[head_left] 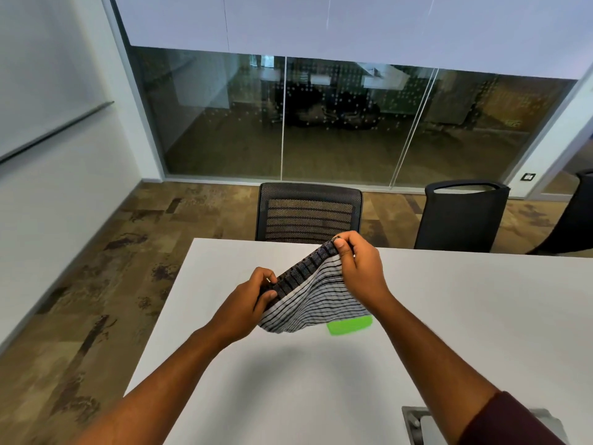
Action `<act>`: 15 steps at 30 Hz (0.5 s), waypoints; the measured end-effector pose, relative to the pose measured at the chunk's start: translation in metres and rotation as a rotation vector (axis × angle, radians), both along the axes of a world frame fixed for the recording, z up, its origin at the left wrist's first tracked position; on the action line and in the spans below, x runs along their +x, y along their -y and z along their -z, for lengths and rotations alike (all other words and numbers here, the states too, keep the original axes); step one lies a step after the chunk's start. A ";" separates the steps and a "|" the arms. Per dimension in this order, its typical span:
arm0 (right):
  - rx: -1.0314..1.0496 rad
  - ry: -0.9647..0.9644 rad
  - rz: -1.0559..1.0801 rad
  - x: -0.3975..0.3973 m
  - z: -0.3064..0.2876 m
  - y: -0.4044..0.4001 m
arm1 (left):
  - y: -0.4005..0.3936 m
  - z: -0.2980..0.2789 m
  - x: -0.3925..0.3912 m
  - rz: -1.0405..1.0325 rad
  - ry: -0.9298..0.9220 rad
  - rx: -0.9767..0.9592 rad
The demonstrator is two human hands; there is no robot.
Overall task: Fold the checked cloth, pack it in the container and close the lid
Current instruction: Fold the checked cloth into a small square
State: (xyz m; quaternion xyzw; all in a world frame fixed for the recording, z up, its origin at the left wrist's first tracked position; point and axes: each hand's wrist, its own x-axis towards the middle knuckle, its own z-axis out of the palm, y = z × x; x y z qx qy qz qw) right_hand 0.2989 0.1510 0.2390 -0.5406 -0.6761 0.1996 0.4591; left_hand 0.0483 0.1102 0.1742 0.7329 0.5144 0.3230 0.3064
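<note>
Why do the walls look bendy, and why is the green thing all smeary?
In the head view, the wide-angle lens bows straight edges near the frame's sides; the green thing under the checked cloth looks motion-blurred; a soft shadow falls on the table beneath the left hand and right hand.

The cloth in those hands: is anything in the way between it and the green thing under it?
Nothing visible. Both hands, left and right, hold the cloth up by its dark edge above the table. The green thing lies right under its hanging end, mostly hidden, so I cannot tell whether it is open.
</note>
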 end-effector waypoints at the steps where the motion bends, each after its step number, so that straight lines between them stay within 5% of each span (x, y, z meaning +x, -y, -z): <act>1: -0.002 -0.011 0.012 0.000 0.001 0.000 | -0.001 0.001 -0.002 -0.010 -0.018 0.007; 15: -0.035 -0.104 0.027 -0.003 0.001 -0.001 | 0.001 0.021 0.001 -0.011 -0.217 0.086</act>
